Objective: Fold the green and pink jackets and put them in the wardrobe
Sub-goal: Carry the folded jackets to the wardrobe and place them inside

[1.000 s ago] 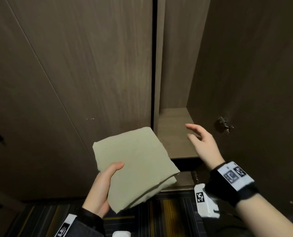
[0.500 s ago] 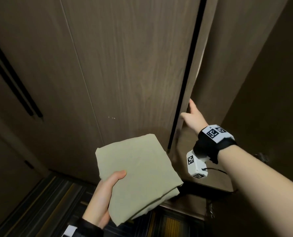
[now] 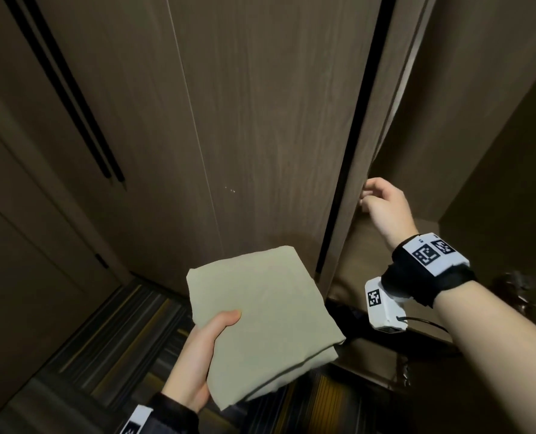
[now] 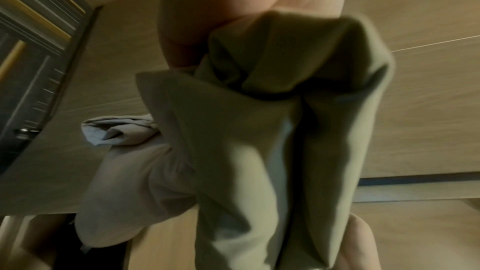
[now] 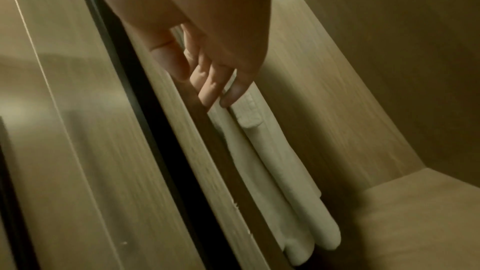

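Note:
The folded green jacket point(image 3: 260, 321) lies flat in my left hand point(image 3: 202, 355), thumb on top and fingers under it. In the left wrist view the green jacket point(image 4: 259, 141) hangs in folds below my thumb point(image 4: 207, 17), and a pale cloth point(image 4: 124, 182) that I cannot identify shows beside it. My right hand point(image 3: 382, 205) grips the edge of the brown wardrobe door point(image 3: 348, 189), its fingers point(image 5: 215, 83) curled behind that edge. The wardrobe's shelf point(image 5: 415, 213) shows inside the opening.
A white garment point(image 5: 272, 171) hangs just inside the wardrobe behind the door edge. Closed wooden panels point(image 3: 229, 120) fill the left. The open hinged door point(image 3: 495, 151) stands at the right. Striped carpet point(image 3: 119, 333) lies below.
My right hand rose from over the shelf to the door edge and curled its fingers round it. The green jacket stayed in my left hand. My view swung left.

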Motion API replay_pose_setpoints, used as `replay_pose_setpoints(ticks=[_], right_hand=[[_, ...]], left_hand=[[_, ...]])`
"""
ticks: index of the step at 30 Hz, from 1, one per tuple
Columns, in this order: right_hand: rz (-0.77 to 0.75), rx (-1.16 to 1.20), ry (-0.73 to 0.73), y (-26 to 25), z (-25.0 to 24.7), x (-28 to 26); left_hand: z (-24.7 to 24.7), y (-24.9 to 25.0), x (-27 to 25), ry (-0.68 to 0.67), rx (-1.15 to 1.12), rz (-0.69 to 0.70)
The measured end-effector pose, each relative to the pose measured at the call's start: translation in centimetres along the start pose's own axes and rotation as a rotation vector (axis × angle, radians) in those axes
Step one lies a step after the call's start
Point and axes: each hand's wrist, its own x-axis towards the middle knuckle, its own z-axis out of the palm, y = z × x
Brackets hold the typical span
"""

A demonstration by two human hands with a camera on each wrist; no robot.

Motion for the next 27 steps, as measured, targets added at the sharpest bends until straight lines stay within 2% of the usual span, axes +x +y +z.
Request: replay_pose_setpoints(ticks=[10, 17, 20, 27], right_hand=[[0.013, 0.175, -0.09, -4.0, 4.4, -10.3], [0.033, 0.231, -0.211, -6.1, 8.2, -14.8], [0.04, 0.213, -0.294, -6.8, 10.1, -16.3], [-0.076, 0.084, -0.505, -8.5, 14.7, -18.9]], left_hand=[[-5.0, -1.6, -6.0, -0.03, 0.074, -0.049], [-7.7, -1.9, -8.8, -0.022, 0.101, -0.056], [-8.7, -1.7, -9.7, 0.001, 0.124, -0.028], [-11.3, -1.1, -11.7, 0.059, 0.136, 0.02]])
